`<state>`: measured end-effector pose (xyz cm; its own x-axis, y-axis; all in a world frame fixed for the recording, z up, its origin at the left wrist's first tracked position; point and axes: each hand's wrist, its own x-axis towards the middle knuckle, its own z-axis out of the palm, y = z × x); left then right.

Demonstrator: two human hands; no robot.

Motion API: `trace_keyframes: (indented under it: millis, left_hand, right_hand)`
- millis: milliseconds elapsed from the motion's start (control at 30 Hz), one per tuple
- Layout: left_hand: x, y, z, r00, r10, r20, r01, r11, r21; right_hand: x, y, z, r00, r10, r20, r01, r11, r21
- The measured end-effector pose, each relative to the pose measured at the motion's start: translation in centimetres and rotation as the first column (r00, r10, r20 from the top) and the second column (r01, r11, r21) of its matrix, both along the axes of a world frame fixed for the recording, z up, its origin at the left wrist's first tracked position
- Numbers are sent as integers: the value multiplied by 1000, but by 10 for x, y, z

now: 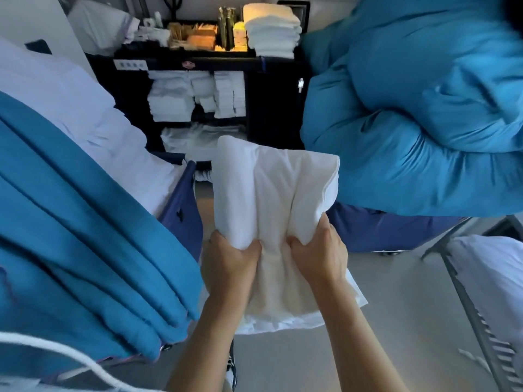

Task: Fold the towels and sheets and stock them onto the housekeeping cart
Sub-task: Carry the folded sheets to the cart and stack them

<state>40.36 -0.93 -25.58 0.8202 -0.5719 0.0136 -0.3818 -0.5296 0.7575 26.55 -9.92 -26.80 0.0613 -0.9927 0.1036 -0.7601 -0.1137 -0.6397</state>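
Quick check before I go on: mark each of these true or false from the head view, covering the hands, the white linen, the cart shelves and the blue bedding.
1. Both hands grip the white folded linen: left hand, right hand. True.
2. The cart shelves are bare. False: white folded stacks fill them.
3. A towel stack sits on the cart's top. True.
4. The bedding on the right is red. False: it is blue.
5. The linen rests on the floor. False: it is held in the air.

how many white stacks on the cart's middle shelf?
3: left stack, a shorter middle stack, right stack, side by side on the cart. More may sit hidden behind them.
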Motion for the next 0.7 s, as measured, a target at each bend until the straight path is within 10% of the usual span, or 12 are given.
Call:
trace_keyframes:
  millis: [700]
  left_hand:
    - [231,-269,-42,984,-70,-165,84,993,77]
  right_hand:
    - [217,-254,-21,989,-74,-127,82,995,56]
